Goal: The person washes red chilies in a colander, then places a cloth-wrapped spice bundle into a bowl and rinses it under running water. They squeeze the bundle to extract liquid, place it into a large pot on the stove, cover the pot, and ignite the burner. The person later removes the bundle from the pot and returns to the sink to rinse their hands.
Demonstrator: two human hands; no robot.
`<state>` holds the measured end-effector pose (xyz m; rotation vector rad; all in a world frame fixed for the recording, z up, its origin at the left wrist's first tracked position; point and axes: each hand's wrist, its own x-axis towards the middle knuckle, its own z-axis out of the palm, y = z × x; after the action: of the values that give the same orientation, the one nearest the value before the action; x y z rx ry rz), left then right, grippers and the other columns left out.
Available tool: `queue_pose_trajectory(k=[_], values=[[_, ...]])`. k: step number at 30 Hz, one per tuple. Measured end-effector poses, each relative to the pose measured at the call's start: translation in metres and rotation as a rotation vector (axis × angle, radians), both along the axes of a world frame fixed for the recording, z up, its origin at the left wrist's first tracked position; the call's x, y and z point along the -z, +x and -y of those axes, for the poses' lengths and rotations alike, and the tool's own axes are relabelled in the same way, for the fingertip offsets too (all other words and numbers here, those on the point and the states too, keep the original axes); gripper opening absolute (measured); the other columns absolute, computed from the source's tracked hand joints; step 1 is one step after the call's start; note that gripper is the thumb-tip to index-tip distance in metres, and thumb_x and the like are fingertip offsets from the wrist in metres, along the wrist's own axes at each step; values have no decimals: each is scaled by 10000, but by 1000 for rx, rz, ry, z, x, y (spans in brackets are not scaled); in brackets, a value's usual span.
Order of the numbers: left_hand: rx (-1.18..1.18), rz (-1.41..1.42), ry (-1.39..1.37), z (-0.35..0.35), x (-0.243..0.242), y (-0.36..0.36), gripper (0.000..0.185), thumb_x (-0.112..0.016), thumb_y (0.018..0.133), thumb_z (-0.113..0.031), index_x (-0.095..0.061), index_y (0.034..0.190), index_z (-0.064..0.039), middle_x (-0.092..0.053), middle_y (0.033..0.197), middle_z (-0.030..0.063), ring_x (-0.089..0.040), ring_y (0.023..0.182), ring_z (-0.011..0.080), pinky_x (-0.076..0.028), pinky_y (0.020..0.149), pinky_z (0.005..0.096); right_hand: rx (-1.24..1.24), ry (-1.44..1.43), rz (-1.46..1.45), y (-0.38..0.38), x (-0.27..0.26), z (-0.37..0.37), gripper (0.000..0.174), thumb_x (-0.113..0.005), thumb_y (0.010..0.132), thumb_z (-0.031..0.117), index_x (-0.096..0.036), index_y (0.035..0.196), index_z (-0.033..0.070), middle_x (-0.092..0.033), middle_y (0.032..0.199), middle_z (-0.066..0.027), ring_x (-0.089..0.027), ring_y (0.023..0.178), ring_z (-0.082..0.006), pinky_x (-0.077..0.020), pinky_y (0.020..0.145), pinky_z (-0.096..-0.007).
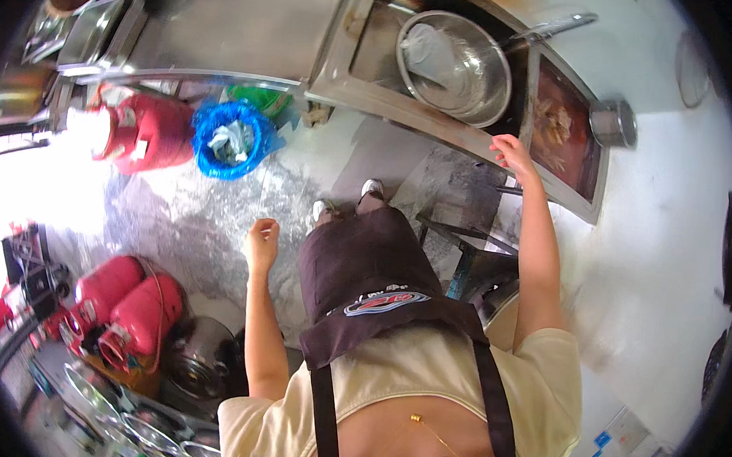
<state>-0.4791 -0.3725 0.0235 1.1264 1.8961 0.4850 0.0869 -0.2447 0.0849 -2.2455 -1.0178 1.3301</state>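
My left hand [262, 245] hangs over the floor with its fingers loosely curled; whether it holds anything small is not clear. At the front edge of a metal sink unit, my right hand [510, 154] is raised with bent fingers and no object visible in it. Just beyond it, a round stainless steel bowl [496, 105] sits in the dark basin, with a whitish cloth or bag [426, 50] inside. To the right of the bowl, reddish liquid with pale pieces fills a rectangular compartment [563, 130]. A metal pot [613, 122] stands at its far right.
A bin lined with a blue bag [225, 170] stands on the floor beside a red gas cylinder [163, 134]. More red cylinders [150, 316] and a lidded metal pot [201, 350] are at lower left. A dark metal stand [492, 257] is near my right arm.
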Motion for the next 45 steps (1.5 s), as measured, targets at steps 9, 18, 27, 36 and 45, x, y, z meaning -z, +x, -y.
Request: queue_pose_trajectory(k=[9, 18, 27, 36, 45], values=[[304, 450, 169, -130, -36, 150, 162, -627, 855, -113, -640, 991, -27, -690, 865, 95, -673, 809, 165, -502, 721, 276, 204, 56, -186, 53, 4, -13, 257, -581, 916, 325, -589, 1009, 86, -647, 929, -14, -559, 735, -89, -470, 620, -248], [154, 439, 48, -243, 5, 318, 411, -685, 811, -103, -528, 1181, -20, -577, 1107, 120, -561, 1011, 204, -467, 858, 326, -73, 138, -20, 66, 143, -236, 575, -730, 774, 291, -506, 1253, 64, -555, 1233, -112, -522, 1147, -238, -421, 965, -348], [-184, 660, -183, -308, 68, 389, 597, -709, 809, -155, -408, 1287, 34, -499, 1244, 192, -478, 1178, 273, -389, 992, 372, -999, 150, 391, 34, 188, -360, 1010, -811, 574, 375, -325, 1418, 108, -459, 1342, -173, -386, 1292, -337, -315, 1079, -422], [-277, 491, -656, -348, 143, 434, 1152, -813, 669, -400, -82, 1437, 51, -353, 1404, 235, -371, 1295, 309, -319, 1055, 378, -256, -124, -318, 86, 208, -260, 1080, -841, 549, 531, -389, 1352, -31, -451, 1334, -254, -439, 1251, -347, -350, 1048, -393], [171, 668, -790, -401, 126, 415, 1039, -822, 631, -500, -342, 1368, 53, -490, 1312, 180, -508, 1178, 271, -401, 995, 369, 457, -335, -738, 69, 161, -210, 912, -728, 759, 491, -319, 1401, -11, -430, 1372, -183, -464, 1222, -277, -375, 1017, -365]])
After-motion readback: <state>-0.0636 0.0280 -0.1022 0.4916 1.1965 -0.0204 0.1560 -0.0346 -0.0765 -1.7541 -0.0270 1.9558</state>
